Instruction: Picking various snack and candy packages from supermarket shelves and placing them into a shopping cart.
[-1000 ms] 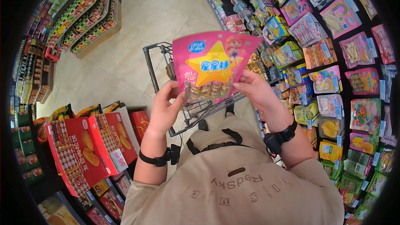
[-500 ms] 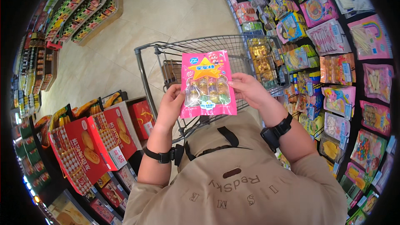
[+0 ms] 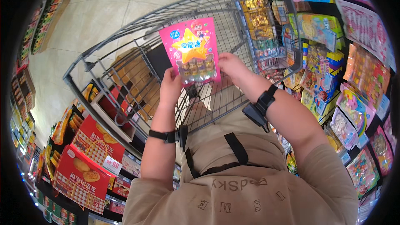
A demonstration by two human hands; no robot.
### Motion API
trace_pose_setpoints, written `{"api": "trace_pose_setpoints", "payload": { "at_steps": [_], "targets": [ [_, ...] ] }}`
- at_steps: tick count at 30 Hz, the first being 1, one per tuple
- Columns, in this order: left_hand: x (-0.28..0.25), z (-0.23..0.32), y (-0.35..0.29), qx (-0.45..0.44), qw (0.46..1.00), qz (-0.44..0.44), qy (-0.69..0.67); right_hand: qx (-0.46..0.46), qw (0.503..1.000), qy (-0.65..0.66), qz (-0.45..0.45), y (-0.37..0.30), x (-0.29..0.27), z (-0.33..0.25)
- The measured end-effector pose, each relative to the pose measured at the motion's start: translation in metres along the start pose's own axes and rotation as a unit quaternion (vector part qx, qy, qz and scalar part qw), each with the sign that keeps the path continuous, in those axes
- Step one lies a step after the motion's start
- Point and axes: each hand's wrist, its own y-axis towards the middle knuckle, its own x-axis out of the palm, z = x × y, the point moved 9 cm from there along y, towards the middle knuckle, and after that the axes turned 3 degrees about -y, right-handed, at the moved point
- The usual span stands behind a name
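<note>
A pink candy bag with a yellow star and a clear window is held up over the shopping cart. Small wrapped pieces show through the window at its lower part. My left hand pinches the lower left edge of the bag. On its right edge, the fingers of my right hand are closed at about the window's height. The bag's printed front faces up, tilted slightly to the left. Beneath it, wire bars of the cart basket run across, partly hidden by the bag.
Racks of hanging candy bags line the right, close to the cart's side. At the lower left, red snack boxes stand on a display. Tall stocked shelves rise at the far left, beyond the tiled floor.
Both hands have moved the bag forward, farther from my body and over the cart. The cart looks larger and turned in view, and the surrounding shelves have shifted.
</note>
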Motion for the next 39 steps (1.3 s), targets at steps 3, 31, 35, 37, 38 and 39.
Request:
{"api": "trace_pose_setpoints", "payload": {
  "at_steps": [3,31,35,37,38,39],
  "targets": [
    [0.026,-0.05,0.037,-0.103,0.989,-0.002,-0.106,0.045,0.996,-0.031,0.075,0.029,-0.013,0.013],
    [0.076,-0.164,0.058,-0.329,0.932,-0.048,-0.142,0.09,0.895,-0.436,0.024,0.117,-0.048,0.093],
    [0.07,-0.118,0.043,-0.254,0.95,-0.055,-0.175,0.062,0.895,-0.439,0.048,0.104,-0.047,0.073],
    [0.072,-0.075,0.031,-0.21,0.954,-0.091,-0.194,0.072,0.895,-0.437,0.053,0.092,-0.056,0.066],
    [0.073,-0.049,0.023,-0.172,0.954,-0.121,-0.213,0.034,0.907,-0.415,0.068,0.09,-0.061,0.061],
    [0.063,-0.031,0.014,-0.132,0.962,-0.114,-0.211,-0.006,0.917,-0.392,0.077,0.083,-0.06,0.051]
  ]
}}
